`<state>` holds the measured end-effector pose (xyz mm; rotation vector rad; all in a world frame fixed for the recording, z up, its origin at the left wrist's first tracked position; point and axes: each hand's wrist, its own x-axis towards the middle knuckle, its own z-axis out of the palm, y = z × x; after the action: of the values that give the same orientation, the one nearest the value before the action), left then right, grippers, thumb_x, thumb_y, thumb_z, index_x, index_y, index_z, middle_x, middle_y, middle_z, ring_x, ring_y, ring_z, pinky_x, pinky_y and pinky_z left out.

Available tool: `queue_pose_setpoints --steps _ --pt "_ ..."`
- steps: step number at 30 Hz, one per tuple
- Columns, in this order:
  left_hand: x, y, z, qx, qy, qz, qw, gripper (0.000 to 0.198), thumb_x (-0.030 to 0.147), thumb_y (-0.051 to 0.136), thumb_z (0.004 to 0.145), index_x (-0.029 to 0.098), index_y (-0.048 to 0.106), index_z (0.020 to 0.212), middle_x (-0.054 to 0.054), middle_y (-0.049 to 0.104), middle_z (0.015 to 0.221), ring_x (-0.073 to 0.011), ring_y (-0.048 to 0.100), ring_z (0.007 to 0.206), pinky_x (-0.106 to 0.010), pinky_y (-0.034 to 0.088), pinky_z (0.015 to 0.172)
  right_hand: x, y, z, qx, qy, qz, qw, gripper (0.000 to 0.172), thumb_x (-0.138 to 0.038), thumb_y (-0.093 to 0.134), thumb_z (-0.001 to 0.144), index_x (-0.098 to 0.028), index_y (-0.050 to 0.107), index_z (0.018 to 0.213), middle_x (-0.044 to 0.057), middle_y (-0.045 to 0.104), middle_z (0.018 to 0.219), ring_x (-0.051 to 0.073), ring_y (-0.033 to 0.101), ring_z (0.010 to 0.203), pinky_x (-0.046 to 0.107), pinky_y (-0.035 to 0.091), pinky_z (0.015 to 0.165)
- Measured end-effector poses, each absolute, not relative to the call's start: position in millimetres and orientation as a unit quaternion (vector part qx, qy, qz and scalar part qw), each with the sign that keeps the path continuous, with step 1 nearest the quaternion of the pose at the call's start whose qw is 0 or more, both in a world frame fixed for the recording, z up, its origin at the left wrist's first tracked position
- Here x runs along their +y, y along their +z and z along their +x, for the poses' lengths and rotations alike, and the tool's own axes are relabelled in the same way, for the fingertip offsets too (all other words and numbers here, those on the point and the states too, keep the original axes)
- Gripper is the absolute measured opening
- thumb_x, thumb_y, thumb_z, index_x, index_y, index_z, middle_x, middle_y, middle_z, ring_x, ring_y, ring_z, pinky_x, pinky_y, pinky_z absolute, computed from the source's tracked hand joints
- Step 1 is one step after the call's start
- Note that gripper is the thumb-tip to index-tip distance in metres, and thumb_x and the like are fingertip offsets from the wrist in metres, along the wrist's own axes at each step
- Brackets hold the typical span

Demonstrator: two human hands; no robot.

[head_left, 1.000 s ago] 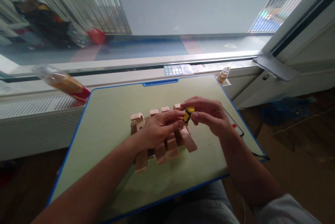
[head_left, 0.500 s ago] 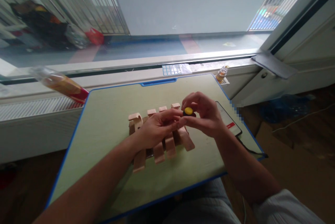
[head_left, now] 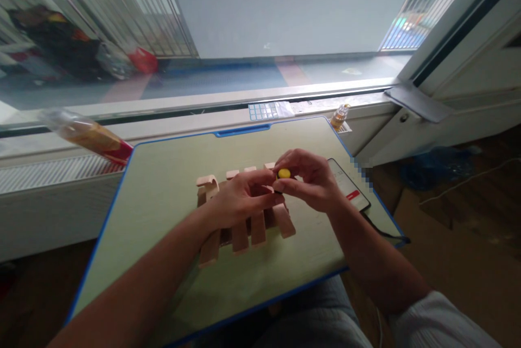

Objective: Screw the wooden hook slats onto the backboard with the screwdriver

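Observation:
A small round black piece with a yellow top (head_left: pixel 284 174) is pinched between the thumb and fingers of my right hand (head_left: pixel 311 177). My left hand (head_left: pixel 244 196) is closed, its thumb and index finger meeting the same piece from the left. Exactly what the left fingertips grip there is partly hidden. Under my left hand lies a row of several curved, peach-coloured strips (head_left: pixel 240 236) on a brown base, their far ends curling upward. My left hand covers the middle of the row.
The pale green table (head_left: pixel 163 174) has a blue rim. A phone (head_left: pixel 348 182) lies at its right side, with a dark strap trailing from it. By the window stand a small bottle (head_left: pixel 340 117) and a large tilted bottle (head_left: pixel 93 136). A blister-like sheet (head_left: pixel 263 111) rests on the sill.
Both hands have come closer together over the strips. The yellow-topped piece has shifted slightly left, with the right fingers closing further around it. The whole view has moved a little.

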<state>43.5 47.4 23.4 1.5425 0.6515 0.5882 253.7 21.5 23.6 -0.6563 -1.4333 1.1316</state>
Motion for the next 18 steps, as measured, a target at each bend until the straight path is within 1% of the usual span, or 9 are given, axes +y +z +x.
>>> queue_pose_setpoints --steps 4,6,8,10,12,14,16,18 --pt "45.6 16.0 46.7 0.278 0.295 0.656 0.637 0.029 0.038 0.082 0.095 0.019 0.078 0.117 -0.004 0.076 0.103 -0.0161 0.070 0.089 -0.025 0.056 0.077 21.9 23.8 250.9 -0.595 0.477 -0.290 0.579 0.033 -0.036 0.097 0.078 -0.025 0.070 0.092 0.002 0.069 0.090 0.016 0.064 0.083 0.028 0.054 0.064" --pt "44.0 12.5 46.8 0.283 0.308 0.638 0.646 0.030 0.037 0.083 0.094 0.020 0.077 0.118 -0.003 0.075 0.102 -0.0151 0.069 0.089 -0.024 0.055 0.077 22.0 23.8 250.4 -0.586 0.477 -0.290 0.587 0.034 -0.033 0.098 0.077 -0.025 0.068 0.090 0.001 0.069 0.089 0.017 0.064 0.084 0.029 0.055 0.065" --pt "43.1 10.2 46.3 0.289 0.313 0.623 0.656 0.029 0.037 0.083 0.094 0.019 0.077 0.116 -0.003 0.074 0.101 -0.0150 0.069 0.089 -0.024 0.055 0.078 21.5 24.2 251.5 -0.586 0.480 -0.288 0.586 0.032 -0.031 0.098 0.077 -0.025 0.070 0.091 0.001 0.069 0.090 0.017 0.064 0.084 0.029 0.055 0.066" --pt "43.5 8.7 45.1 0.289 0.308 0.621 0.660 0.030 0.039 0.082 0.095 0.019 0.078 0.116 -0.006 0.077 0.107 -0.0177 0.071 0.095 -0.027 0.056 0.083 20.5 25.5 254.8 -0.592 0.497 -0.282 0.568 0.028 -0.031 0.095 0.081 -0.025 0.075 0.100 0.003 0.072 0.096 0.017 0.065 0.084 0.030 0.056 0.066" --pt "45.4 7.6 43.3 0.288 0.299 0.634 0.652 0.033 0.042 0.082 0.094 0.019 0.080 0.118 -0.008 0.078 0.114 -0.0210 0.072 0.101 -0.030 0.057 0.088 19.4 28.1 259.3 -0.597 0.517 -0.275 0.548 0.032 -0.034 0.091 0.086 -0.026 0.080 0.114 0.005 0.075 0.103 0.018 0.067 0.085 0.031 0.056 0.067" --pt "48.1 7.4 40.7 0.294 0.284 0.652 0.638 0.036 0.045 0.082 0.094 0.019 0.081 0.118 -0.009 0.079 0.114 -0.0223 0.072 0.100 -0.031 0.057 0.086 18.5 31.1 263.2 -0.608 0.517 -0.271 0.539 0.032 -0.035 0.087 0.089 -0.025 0.082 0.119 0.007 0.076 0.108 0.019 0.069 0.087 0.031 0.056 0.067" --pt "50.4 8.8 37.8 0.303 0.269 0.672 0.621 0.037 0.048 0.080 0.095 0.018 0.082 0.117 -0.009 0.079 0.111 -0.0222 0.071 0.095 -0.030 0.056 0.081 18.0 33.6 264.7 -0.620 0.504 -0.270 0.537 0.025 -0.032 0.085 0.092 -0.023 0.084 0.115 0.009 0.076 0.109 0.018 0.068 0.087 0.031 0.055 0.066" --pt "51.5 11.6 35.7 0.301 0.255 0.691 0.606 0.036 0.048 0.077 0.097 0.017 0.082 0.116 -0.008 0.079 0.107 -0.0215 0.070 0.093 -0.029 0.055 0.078 18.0 34.4 263.8 -0.623 0.497 -0.269 0.541 0.020 -0.029 0.085 0.092 -0.023 0.084 0.110 0.008 0.076 0.107 0.016 0.065 0.081 0.030 0.054 0.065"
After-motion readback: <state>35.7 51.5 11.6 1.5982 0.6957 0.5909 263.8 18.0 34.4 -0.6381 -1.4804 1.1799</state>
